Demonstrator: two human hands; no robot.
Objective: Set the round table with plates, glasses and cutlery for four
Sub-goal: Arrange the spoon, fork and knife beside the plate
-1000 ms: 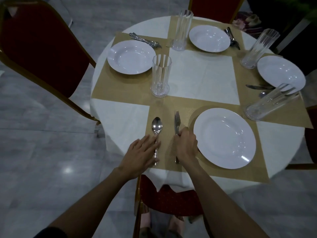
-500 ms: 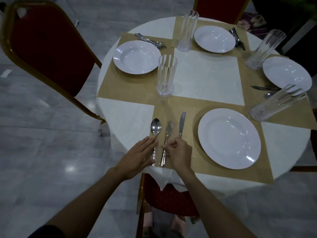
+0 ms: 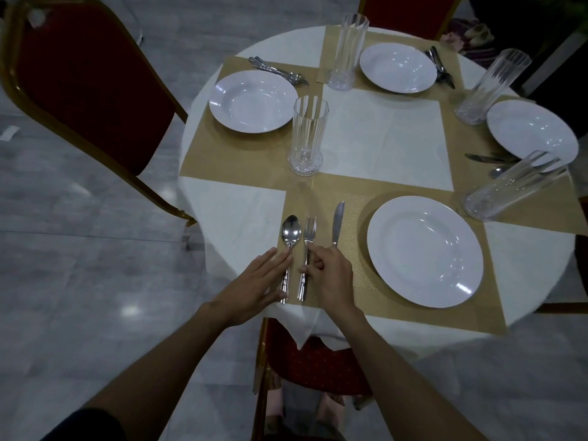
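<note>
Round bench [image 3: 385, 144] draped in a white cloth, seen from above, with grey tiled floor [image 3: 79, 265] open all along its left side and in front. A red chair [image 3: 82, 87] with a gold frame stands at the left edge, angled away from the bench; a second red seat [image 3: 313, 367] is tucked under the near edge, between the person's forearms. Four gold placemats ring a bare white centre; the nearest placemat [image 3: 410, 316] runs right up to the rim, where a corner of cloth hangs down. Nearest plate [image 3: 424, 251] sits on this mat, right of the cutlery, with clear mat between them. Three further plates lie at the left [image 3: 253, 101], far [image 3: 397, 67] and right [image 3: 531, 135] settings, each with a tall ribbed glass close by (the nearest glass [image 3: 308, 135] stands upright at the junction of two mats). Knife [image 3: 338, 222], fork [image 3: 308, 249] and spoon [image 3: 290, 246] lie parallel at the mat's left margin, tips pointing to the centre. Left hand [image 3: 254, 286] lies flat with fingers extended, fingertips touching the spoon handle. Right hand [image 3: 331, 275] is loosely curled, fingertips pinching the fork handle and covering the knife's handle.
</note>
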